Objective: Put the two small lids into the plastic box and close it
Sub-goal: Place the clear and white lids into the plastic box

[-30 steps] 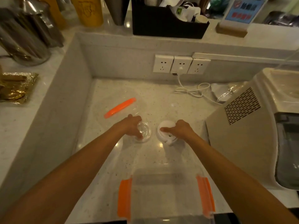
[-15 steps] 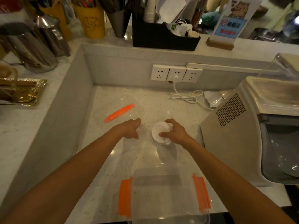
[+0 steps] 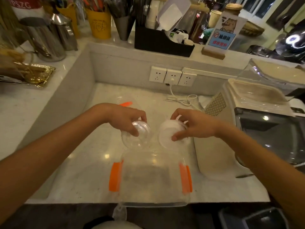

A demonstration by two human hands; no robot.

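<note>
1. Left hand grips clear lid, above counter.
2. Right hand grips white lid.
3. Open plastic box sits below both lids, uncovered.

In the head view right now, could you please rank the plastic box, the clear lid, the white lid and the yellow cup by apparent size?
1. plastic box, clearly largest.
2. clear lid and white lid: look alike, so unranked.
3. yellow cup, though it stands farther away, so its true size is unsure.
</note>
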